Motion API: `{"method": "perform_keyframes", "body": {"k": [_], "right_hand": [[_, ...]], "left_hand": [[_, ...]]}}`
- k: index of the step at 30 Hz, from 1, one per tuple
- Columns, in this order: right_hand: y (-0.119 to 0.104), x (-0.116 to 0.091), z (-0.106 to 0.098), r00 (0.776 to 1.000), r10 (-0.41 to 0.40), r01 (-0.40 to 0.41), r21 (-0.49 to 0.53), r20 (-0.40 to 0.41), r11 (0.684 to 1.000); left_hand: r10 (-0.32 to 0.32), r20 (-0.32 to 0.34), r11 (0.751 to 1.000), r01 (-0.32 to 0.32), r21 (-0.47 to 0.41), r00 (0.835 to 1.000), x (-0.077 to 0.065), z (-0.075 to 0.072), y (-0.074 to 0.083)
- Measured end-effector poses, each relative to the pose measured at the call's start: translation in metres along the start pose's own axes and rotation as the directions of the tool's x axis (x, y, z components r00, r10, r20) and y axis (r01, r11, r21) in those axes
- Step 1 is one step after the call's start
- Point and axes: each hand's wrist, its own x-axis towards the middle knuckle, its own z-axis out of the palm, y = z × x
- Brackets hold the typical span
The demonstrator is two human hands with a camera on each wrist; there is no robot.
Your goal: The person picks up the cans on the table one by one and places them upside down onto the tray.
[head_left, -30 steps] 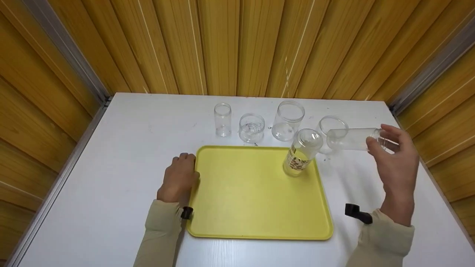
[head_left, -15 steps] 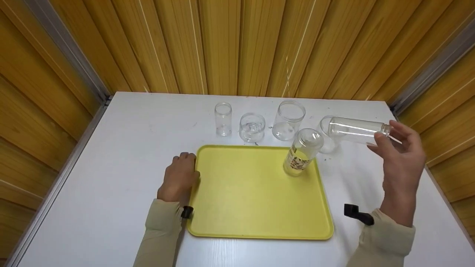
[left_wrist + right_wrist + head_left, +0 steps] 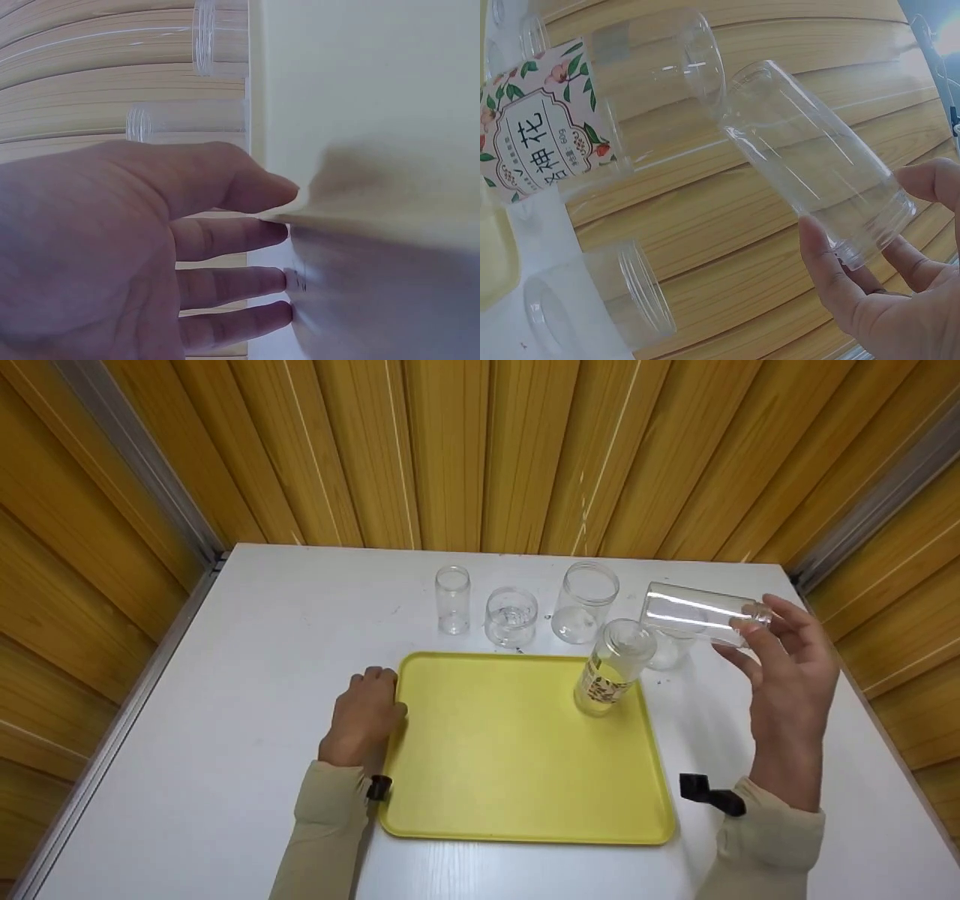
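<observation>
Yellow tray (image 3: 495,765) lies on a white table (image 3: 247,690), gripped at its left edge by the left hand (image 3: 364,716), thumb over the rim and fingers on the outer side. The right hand (image 3: 795,675) grips a clear jar (image 3: 690,611) by its neck, between thumb and fingers. The held jar is raised on its side beyond the tray's right edge, base end pointing left.

One labelled jar (image 3: 604,682) stands on the tray at the far right corner; its floral label, seen from the right wrist, carries Chinese characters. The base of the held jar is just beside the top of the labelled jar; contact between the two cannot be determined.

Further clear jars stand on the table behind the tray. Noted from left to right: a narrow jar (image 3: 453,607), a squat jar (image 3: 511,622), a wide jar (image 3: 585,607) and a partly hidden jar (image 3: 667,655), the last overlapped by the held jar in the head view. Wood-grain panelling (image 3: 442,450) rises behind the table. Both sleeves are beige, with a black fitting (image 3: 712,795) at the right wrist.
</observation>
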Motion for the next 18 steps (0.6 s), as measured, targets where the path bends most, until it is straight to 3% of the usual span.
{"method": "perform_keyframes", "body": {"k": [18], "right_hand": [[0.004, -0.013, 0.023, 0.993, -0.026, 0.022, 0.04, 0.118, 0.999]], "left_hand": [[-0.009, -0.004, 1.0, 0.009, -0.025, 1.0, 0.0, -0.001, 0.001]]}}
